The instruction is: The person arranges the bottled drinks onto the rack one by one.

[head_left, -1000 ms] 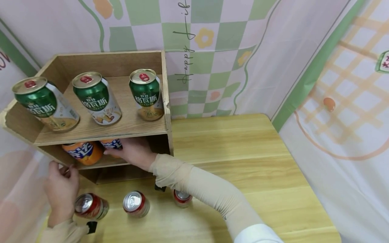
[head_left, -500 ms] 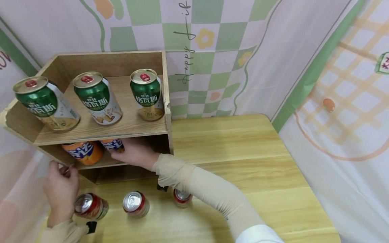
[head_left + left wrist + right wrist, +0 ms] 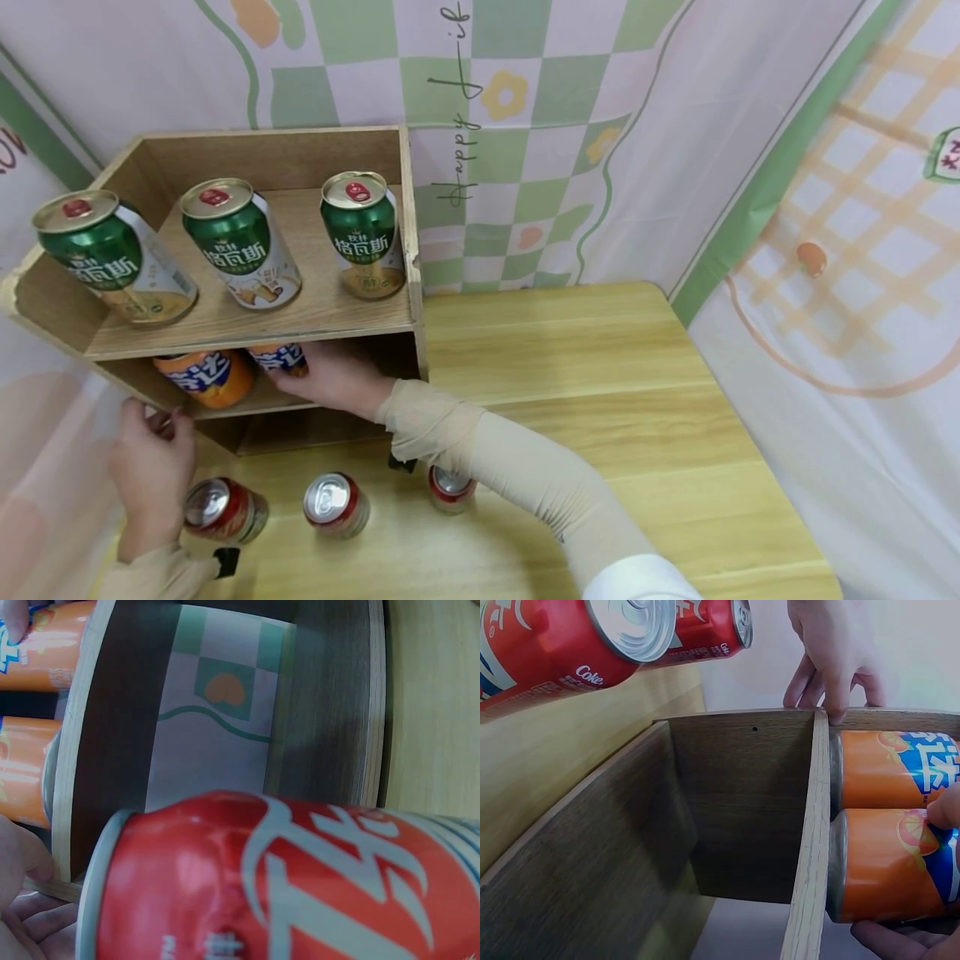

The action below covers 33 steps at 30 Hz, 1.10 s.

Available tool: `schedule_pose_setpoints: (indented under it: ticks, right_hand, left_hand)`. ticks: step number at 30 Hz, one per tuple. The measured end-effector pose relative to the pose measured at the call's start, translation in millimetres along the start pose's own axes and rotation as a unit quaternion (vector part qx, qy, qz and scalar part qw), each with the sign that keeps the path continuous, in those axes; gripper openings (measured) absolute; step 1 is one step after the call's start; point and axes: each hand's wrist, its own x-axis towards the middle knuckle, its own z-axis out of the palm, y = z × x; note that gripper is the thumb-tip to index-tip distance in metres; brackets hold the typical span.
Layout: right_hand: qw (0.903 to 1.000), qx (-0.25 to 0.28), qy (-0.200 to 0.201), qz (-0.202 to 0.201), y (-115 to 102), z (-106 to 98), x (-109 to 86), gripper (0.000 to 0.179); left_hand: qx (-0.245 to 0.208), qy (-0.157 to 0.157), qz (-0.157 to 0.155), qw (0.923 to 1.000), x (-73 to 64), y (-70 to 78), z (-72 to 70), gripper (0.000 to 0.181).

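My right hand [image 3: 337,379] reaches into the middle level of a wooden shelf [image 3: 300,204] and holds an orange soda can [image 3: 881,859], thumb on its front and fingers round its far side. Another orange soda can [image 3: 206,382] stands to its left, close beside it. In the head view, the upper board hides the tops of both. My left hand [image 3: 153,458] grips the shelf's left side wall at its front edge, the thumb by the middle board. Just in front of the left hand stands a red Coke can [image 3: 225,885].
Three green cans [image 3: 243,250] stand on the shelf's top level. Two more red cola cans [image 3: 336,504] stand on the wooden table [image 3: 600,358] before the shelf, one partly behind the right forearm. A patterned curtain [image 3: 517,100] hangs behind and at the sides.
Over the first half second my right hand shifts slightly to the right, its thumb moving along with it. Since then it has stayed nearly still. The left hand keeps its place.
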Motion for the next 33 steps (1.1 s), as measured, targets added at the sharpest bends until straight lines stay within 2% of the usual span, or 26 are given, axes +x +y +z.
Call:
schedule_pose_setpoints:
  ticks: [15, 23, 33]
  right_hand:
    - [0.9999, -0.015, 0.001, 0.002, 0.0, -0.6, -0.2, 0.071]
    - [0.9995, -0.026, -0.015, 0.006, 2.5, -1.1, -0.7, 0.074]
    - [0.9995, -0.013, -0.025, 0.01, 3.2, -1.5, 0.0, 0.073]
  left_hand:
    - [-0.005, -0.005, -0.012, 0.9999, -1.2, 2.1, -0.3, 0.03]
    - [-0.003, -0.003, -0.008, 1.0, -0.7, 2.6, 0.4, 0.03]
    - [-0.005, 0.007, 0.001, 1.0, -0.3, 1.9, 0.6, 0.029]
